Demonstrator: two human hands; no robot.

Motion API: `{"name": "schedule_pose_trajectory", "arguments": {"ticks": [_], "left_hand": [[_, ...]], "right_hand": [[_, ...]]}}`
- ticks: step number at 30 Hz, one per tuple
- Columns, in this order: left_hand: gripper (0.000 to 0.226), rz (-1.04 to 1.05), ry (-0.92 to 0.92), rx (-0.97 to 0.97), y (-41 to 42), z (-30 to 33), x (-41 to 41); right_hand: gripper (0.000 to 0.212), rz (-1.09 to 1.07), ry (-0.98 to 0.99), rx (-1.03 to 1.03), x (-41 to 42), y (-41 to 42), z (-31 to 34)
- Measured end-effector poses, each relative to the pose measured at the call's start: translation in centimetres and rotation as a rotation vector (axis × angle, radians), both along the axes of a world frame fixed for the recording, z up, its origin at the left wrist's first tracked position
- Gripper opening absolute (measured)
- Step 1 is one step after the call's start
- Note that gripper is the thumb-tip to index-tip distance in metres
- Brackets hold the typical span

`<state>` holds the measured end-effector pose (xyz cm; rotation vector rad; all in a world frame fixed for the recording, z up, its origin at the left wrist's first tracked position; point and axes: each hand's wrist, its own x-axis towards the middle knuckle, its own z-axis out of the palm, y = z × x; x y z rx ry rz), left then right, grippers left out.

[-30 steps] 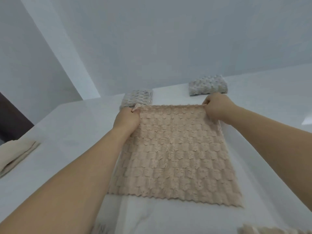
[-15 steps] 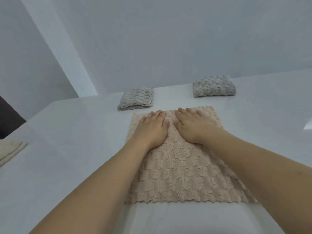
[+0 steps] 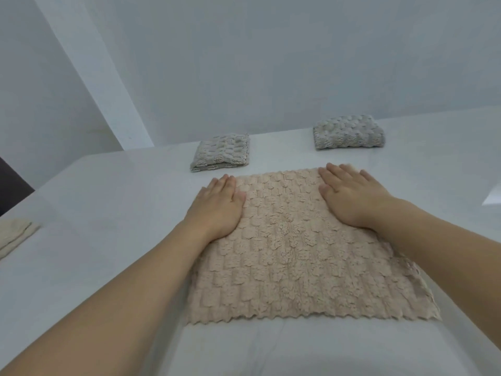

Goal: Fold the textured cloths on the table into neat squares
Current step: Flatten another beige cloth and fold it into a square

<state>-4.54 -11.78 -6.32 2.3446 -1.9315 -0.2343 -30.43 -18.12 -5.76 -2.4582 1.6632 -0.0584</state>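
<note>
Both hands, left (image 3: 217, 206) and right (image 3: 352, 198), press flat with straight fingers on the beige cloth's (image 3: 295, 256) far corners, mid-worktop (image 3: 108, 226). Smoothing step; the next fold likely needs pinched edges.

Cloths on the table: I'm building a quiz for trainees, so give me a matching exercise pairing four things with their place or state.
Things:
1. beige cloth
2. left grey cloth
3. right grey cloth
4. cream cloth

Places or states:
A. folded, at the far left table edge
B. folded, far side, beyond the right hand
C. spread flat, pressed under both hands
D. folded, far side, beyond the left hand

Pairs: 1-C, 2-D, 3-B, 4-A
</note>
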Motion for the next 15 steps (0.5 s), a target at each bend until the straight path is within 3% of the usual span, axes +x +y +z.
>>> {"name": "schedule_pose_trajectory", "arguments": {"ticks": [6,10,15], "left_hand": [[0.061,0.037,-0.176,0.036,0.3,2.0,-1.8],[0.058,-0.075,0.016,-0.191,2.5,2.5,-5.6],[0.060,-0.089,-0.007,-0.026,4.1,0.0,-6.6]], "right_hand": [[0.058,-0.029,0.147,-0.013,1.0,0.7,1.8],[0.057,0.051,-0.034,-0.071,2.9,3.9,3.1],[0.057,0.024,-0.024,-0.013,2.7,6.6,0.1]]}}
